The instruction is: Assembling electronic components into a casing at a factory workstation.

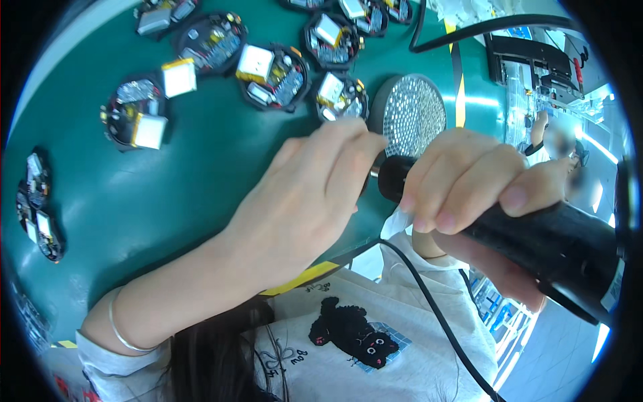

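My right hand [479, 181] is wrapped round a black electric screwdriver [549, 234], its nose turned left. The silver tip of the tool meets the fingers of my left hand [301, 187], which are closed in a pinch. A dark edge shows below those fingertips, but what they hold is mostly hidden behind the hand. Just beyond the two hands stands a round dish [410, 117] with rows of small shiny metal pieces across its face. A round circuit-board assembly [340, 97] with a white battery lies right above my left knuckles.
Several similar round assemblies, such as one with a white battery [273, 77], lie across the far side of the green table [187, 181]. More sit at the far left [38, 204]. A black cable [495, 27] loops at the top right; another hangs before my shirt.
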A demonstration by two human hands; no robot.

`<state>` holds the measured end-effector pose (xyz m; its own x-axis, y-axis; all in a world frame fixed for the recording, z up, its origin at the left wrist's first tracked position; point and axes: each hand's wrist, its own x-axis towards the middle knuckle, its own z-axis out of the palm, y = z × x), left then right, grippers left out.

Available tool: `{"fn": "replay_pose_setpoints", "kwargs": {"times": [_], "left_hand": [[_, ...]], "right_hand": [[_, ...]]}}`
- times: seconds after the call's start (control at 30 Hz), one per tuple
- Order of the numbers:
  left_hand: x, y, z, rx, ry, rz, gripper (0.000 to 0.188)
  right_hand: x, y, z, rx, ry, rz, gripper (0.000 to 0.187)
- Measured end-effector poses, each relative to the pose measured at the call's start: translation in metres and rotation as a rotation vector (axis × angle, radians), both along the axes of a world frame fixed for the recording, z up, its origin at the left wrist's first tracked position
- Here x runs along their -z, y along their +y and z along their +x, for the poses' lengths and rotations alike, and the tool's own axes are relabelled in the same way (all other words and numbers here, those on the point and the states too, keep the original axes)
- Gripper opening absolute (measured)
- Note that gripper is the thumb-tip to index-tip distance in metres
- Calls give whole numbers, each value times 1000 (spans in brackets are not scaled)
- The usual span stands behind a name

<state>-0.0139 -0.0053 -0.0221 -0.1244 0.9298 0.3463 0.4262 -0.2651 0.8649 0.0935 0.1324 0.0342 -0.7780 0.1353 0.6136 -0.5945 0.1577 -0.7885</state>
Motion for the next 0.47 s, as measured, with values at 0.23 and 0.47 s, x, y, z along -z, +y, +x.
{"fn": "replay_pose_setpoints", "kwargs": {"times": [0.23, 0.47], "left_hand": [[-19, -7, -10, 79, 66, -99, 59], [-18, -16, -8, 53, 288, -133, 53]], "right_hand": [[-2, -13, -2, 186, 206, -265, 62], [-9, 24, 23, -84, 75, -301, 58]]}}
